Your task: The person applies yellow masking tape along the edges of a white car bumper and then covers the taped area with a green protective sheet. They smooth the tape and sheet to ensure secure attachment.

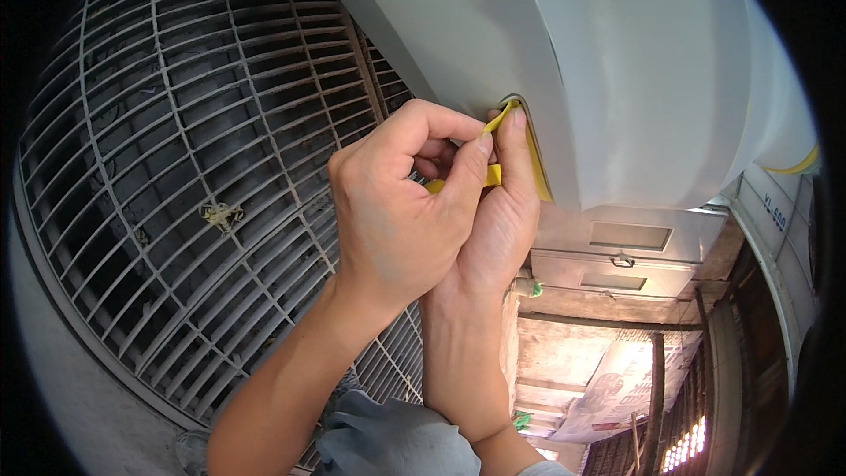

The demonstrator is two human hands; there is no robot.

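A strip of yellow tape (500, 118) runs along the edge of a cut-out in a large, smooth, pale grey panel (476, 26). My left hand (388, 194) is closed, its thumb and index finger pinching the strip's free end just short of the cut-out. Close against it, my right hand (507, 211) presses a straightened digit onto the tape at the cut-out's upper corner. Its other fingers are mostly hidden behind my left hand. More yellow tape shows between my palms, and further yellow lines the cut-out's right edge.
A metal floor grating (176, 123) spreads over the left, with a crumpled yellowish scrap (221, 215) on it. Grey cabinet-like doors (617, 256) stand beyond the panel. A white curved piece (767, 203) lines the far right. Yellow edging (797, 164) shows on another panel part.
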